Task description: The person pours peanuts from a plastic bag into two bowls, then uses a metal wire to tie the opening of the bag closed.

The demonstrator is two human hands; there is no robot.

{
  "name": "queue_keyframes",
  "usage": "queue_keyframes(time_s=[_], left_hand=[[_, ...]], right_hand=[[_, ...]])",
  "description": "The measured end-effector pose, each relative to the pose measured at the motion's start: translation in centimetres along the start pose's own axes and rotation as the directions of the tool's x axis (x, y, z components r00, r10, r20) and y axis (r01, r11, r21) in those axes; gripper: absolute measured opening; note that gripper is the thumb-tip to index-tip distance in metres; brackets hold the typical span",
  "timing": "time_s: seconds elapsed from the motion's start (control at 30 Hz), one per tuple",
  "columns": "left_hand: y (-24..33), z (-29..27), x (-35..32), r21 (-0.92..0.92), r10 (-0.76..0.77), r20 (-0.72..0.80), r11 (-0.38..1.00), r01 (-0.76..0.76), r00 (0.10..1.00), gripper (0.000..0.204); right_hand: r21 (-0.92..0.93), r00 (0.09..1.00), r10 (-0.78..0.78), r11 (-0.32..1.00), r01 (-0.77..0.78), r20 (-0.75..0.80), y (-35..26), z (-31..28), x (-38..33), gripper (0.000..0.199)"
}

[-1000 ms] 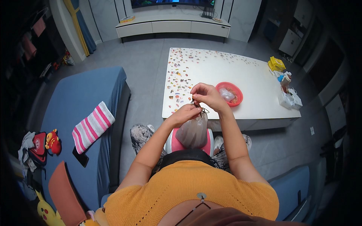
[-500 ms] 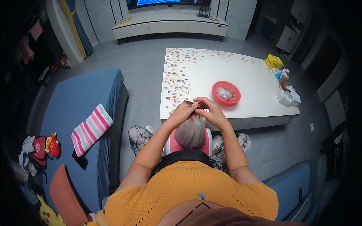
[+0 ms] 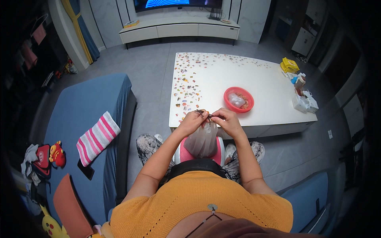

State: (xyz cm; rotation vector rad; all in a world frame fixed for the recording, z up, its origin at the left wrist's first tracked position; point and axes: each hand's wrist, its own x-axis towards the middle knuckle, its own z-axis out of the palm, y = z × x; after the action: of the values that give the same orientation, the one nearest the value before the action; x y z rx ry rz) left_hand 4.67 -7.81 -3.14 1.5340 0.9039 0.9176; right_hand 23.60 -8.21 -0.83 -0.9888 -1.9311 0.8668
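Observation:
My left hand [image 3: 193,123] and my right hand [image 3: 228,122] meet in front of me at the near edge of the white table. Each has its fingers pinched on a thin dark cord [image 3: 210,116], which stretches between them over the top of a plastic bag. The translucent greyish plastic bag [image 3: 201,141] is gathered at its neck and bulges below my hands. It rests on a pink and white seat-like thing [image 3: 183,153] between my knees. What fills the bag is not clear. Whether the cord is knotted cannot be made out.
On the white table [image 3: 222,75] lie many small coloured pieces and a red basin [image 3: 225,102] holding a clear bag and small bits. Tissue packs [image 3: 304,102] and a yellow package [image 3: 289,65] sit at its right end. A blue sofa [image 3: 91,95] with a striped towel [image 3: 98,139] stands left.
My hands have drawn a little apart and lower, and the dark cord now shows stretched between their fingertips. The bag stays in about the same place.

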Motion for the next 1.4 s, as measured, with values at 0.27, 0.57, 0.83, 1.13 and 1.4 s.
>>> queue_keyframes(time_s=[0.27, 0.57, 0.83, 1.13, 1.4], left_hand=[[0.8, -0.4, 0.1, -0.057, -0.088, -0.043, 0.995, 0.085, 0.995, 0.042], [1.2, -0.8, 0.1, -0.16, -0.188, 0.128, 0.965, 0.207, 0.974, 0.038], [1.4, -0.4, 0.1, -0.228, -0.223, 0.154, 0.94, 0.255, 0.963, 0.035], [2.0, 0.2, -0.3, -0.135, -0.058, 0.103, 0.988, 0.072, 0.993, 0.035], [1.7, 0.2, -0.6, -0.027, -0.05, -0.029, 0.998, 0.049, 0.998, 0.037]], right_hand=[[-0.084, 1.0, -0.014, 0.996, 0.016, 0.016, 0.2, -0.5, -0.2, 0.019], [0.554, 0.974, 0.217, 0.804, -0.218, 0.069, 1.5, -1.9, -2.0, 0.03], [0.219, 0.984, 0.131, 0.963, -0.155, 0.12, 3.0, -2.4, -2.9, 0.022], [0.017, 0.996, -0.029, 0.999, 0.027, 0.088, -1.5, 0.2, -0.3, 0.06], [-0.163, 0.994, -0.093, 0.983, 0.083, -0.056, -1.6, 1.4, -0.3, 0.03]])
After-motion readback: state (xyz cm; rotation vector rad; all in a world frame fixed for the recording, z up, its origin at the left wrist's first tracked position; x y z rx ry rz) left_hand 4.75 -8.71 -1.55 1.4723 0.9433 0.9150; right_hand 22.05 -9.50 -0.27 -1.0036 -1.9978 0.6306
